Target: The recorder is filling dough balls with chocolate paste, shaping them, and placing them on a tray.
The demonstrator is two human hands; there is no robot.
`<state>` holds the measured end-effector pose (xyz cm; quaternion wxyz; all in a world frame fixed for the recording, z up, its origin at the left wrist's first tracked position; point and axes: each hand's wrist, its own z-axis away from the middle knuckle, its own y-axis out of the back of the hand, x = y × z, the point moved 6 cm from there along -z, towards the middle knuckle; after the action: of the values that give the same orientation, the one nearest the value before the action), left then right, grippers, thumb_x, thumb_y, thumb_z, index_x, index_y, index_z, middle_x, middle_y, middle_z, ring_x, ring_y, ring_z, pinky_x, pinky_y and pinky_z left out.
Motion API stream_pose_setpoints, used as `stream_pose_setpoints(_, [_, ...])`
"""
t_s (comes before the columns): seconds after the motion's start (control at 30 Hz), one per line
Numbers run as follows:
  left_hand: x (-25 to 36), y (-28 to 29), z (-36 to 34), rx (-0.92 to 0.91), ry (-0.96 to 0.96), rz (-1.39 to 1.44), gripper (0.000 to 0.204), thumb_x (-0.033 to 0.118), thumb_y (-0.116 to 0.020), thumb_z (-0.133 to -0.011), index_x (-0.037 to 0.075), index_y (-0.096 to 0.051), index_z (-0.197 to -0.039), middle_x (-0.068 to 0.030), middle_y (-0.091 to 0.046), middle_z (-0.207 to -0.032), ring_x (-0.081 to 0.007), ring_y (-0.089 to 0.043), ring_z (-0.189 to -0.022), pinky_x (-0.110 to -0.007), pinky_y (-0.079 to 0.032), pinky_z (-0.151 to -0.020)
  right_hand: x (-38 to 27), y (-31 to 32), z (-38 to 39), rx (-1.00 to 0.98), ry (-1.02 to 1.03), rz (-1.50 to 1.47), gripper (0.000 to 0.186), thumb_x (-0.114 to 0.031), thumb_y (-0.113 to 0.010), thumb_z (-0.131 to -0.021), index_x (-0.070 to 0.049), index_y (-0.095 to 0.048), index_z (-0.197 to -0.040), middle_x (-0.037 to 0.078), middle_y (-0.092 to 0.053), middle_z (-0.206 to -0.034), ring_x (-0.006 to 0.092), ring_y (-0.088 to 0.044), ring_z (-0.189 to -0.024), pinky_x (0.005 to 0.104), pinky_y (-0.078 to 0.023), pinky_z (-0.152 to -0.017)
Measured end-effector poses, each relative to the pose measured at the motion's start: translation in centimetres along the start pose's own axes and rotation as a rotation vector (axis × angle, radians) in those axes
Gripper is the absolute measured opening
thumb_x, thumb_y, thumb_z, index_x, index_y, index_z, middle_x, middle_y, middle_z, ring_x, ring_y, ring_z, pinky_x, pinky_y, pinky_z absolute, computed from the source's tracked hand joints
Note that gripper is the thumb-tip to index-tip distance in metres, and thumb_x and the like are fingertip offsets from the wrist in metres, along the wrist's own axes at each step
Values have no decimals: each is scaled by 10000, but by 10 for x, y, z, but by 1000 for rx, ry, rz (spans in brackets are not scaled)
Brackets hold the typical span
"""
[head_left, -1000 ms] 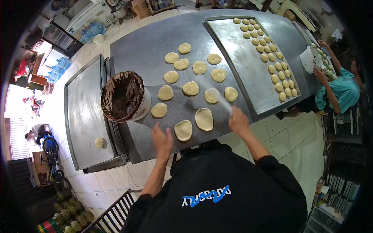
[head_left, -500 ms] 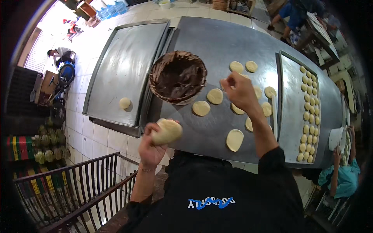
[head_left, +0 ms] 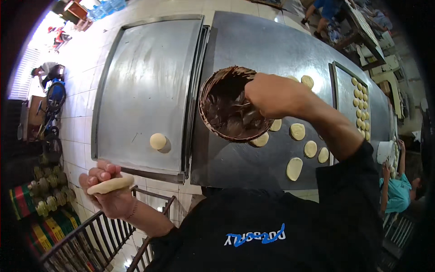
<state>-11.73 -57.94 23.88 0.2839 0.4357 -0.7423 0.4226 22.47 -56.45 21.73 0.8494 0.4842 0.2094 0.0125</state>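
Note:
My left hand [head_left: 111, 195], raised beside the near left tray, holds a flat round of pale dough [head_left: 111, 185] across its palm and fingers. My right hand [head_left: 272, 96] is closed over the right rim of a bucket [head_left: 205, 111] of thick dark brown paste [head_left: 225, 119]. In its grip is a thin metal utensil [head_left: 244, 104], its lower end in the paste; its exact kind is hard to make out. Several flattened dough rounds [head_left: 297, 131] lie on the metal table to the right of the bucket, some hidden under my right arm.
A large metal tray [head_left: 136, 77], stacked on others, carries one dough ball [head_left: 158, 141] at left. Another tray [head_left: 343, 86] at right holds rows of small dough pieces. A dark metal railing [head_left: 97, 235] stands at lower left. A person in teal [head_left: 398, 192] works at far right.
My right hand has moved from above the dough rounds into the bucket and gripped the utensil. My left hand has moved left and tilted its dough, now seen edge-on. The view has shifted.

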Motion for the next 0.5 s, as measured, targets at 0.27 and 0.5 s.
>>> stream_pose_setpoints(0.27, [-195,-41,113,558,1283,392,391,327,-458,-991,-13,-523,-1173,-139,-623,-1091,-235,-601,-1045,-363,-494,-924,-5,-126,-7,171,-312,-354,161,-52,-520,-803,12,-668,-815,257,-622,-775,413,-646,-813,474,-534,-704])
stream_pose_setpoints(0.5, [-197,-29,142,221,1285,50,348,123,-614,-918,-30,-505,-1211,-110,-612,-1112,-187,-599,-1020,-307,-514,-872,16,-97,8,325,-423,-853,342,-57,-505,-802,-1,-657,-1104,262,-631,-775,375,-651,-711,384,-511,-649])
